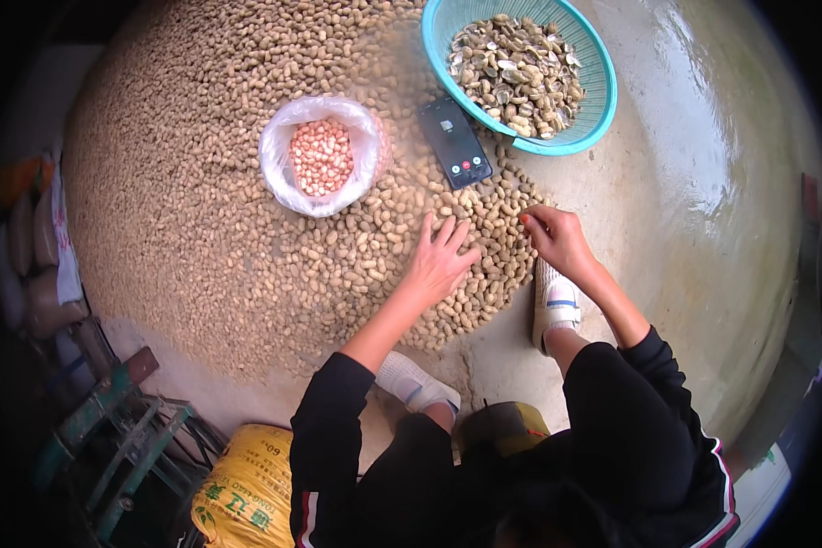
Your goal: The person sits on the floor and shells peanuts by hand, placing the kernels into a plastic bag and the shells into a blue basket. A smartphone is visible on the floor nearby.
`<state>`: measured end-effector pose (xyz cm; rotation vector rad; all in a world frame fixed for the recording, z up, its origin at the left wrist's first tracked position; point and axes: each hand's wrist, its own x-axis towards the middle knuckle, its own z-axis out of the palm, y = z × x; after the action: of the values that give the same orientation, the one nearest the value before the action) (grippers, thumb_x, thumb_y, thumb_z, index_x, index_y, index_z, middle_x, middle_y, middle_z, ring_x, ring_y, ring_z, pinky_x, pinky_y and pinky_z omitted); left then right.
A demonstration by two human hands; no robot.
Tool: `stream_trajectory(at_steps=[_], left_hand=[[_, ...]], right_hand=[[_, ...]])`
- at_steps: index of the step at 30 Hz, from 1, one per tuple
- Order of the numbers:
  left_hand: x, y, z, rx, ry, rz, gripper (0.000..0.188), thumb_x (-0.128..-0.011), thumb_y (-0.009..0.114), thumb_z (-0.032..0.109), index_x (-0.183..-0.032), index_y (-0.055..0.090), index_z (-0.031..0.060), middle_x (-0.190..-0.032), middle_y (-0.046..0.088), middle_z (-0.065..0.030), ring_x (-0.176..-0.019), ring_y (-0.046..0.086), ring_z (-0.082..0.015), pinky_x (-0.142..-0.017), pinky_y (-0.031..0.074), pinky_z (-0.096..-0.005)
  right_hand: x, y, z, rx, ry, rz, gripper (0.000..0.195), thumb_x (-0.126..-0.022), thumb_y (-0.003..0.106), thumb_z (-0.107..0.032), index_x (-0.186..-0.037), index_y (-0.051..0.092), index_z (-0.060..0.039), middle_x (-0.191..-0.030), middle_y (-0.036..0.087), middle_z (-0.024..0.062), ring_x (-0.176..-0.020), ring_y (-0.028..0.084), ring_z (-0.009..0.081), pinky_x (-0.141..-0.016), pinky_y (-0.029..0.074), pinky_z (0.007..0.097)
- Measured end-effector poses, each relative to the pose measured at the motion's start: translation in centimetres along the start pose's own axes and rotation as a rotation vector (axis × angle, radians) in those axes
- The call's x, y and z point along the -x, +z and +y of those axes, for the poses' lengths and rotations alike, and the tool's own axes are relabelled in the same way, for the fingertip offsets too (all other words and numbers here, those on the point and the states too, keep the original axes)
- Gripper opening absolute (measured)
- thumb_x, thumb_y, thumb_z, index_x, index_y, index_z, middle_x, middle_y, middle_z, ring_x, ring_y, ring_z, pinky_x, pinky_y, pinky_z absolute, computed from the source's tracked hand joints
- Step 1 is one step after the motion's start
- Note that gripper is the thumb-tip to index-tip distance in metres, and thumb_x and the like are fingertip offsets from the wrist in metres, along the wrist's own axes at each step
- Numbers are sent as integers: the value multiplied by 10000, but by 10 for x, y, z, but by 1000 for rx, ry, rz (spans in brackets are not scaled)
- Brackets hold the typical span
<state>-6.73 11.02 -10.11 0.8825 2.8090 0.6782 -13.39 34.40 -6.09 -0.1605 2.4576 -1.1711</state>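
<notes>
A broad heap of unshelled peanuts point(233, 226) covers the floor before me. My left hand point(442, 259) rests palm down on its near right part, fingers spread over the shells. At the heap's right edge, my right hand point(558, 236) is curled, thumb and forefinger close together. A small orange-red spot shows at its fingertips; whether it is a kernel or part of the finger is unclear. Beyond my left hand, a white plastic bag point(274, 161) stands with its mouth wide, holding shelled pink peanut kernels point(320, 156). A turquoise plastic basket point(606, 85) contains empty peanut shells point(517, 75).
A smartphone point(455, 144) with a lit screen lies on the peanuts against the basket. My white shoes point(557, 301) stand at the heap's near edge. A yellow printed sack point(246, 486) and a green metal frame point(137, 452) are at lower left. Concrete floor point(664, 226) extends rightward, partly shiny.
</notes>
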Motion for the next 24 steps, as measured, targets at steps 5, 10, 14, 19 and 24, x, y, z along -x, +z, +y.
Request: stream_trajectory(at_steps=[5,10,14,19,24], left_hand=[[20,-11,-18,-42,-150,-103,258,-736,646,161,-984,612,98,-1257,474,-169,-1217,405,-325,-1054,250,-572],[57,-21,-40,-132,-274,-70,302,-807,659,236,-1090,617,140,-1462,306,-201,-1333,305,-344,-1065,256,-550],[81,-39,-62,-99,-392,35,480,-758,710,173,-1220,580,153,-1444,332,-201,-1312,331,-357,-1059,276,-536],[96,-45,-79,5,-515,187,427,-786,669,84,-1203,582,91,-1384,394,-213,-1229,421,-386,-996,385,-463],[94,-51,-80,213,-679,434,284,-809,628,-18,-1088,634,34,-1322,450,-203,-1066,550,-348,-846,499,-390]], right_hand=[[-1,-2,-1,16,-3,-10,109,-870,615,-97,-921,658,-11,-741,637,194,-681,646,344,-620,502,385],[-1,3,-1,-13,15,-27,112,-879,605,-96,-926,658,-9,-738,652,176,-689,662,319,-631,511,375],[0,7,4,-14,11,-28,113,-882,609,-96,-928,654,-3,-714,643,176,-651,651,305,-604,503,365],[2,13,-2,-27,12,-51,119,-888,610,-98,-932,652,4,-702,633,178,-623,636,296,-586,493,354],[3,20,-4,7,-58,-77,137,-894,608,-107,-952,653,9,-705,636,168,-615,632,273,-590,489,358]])
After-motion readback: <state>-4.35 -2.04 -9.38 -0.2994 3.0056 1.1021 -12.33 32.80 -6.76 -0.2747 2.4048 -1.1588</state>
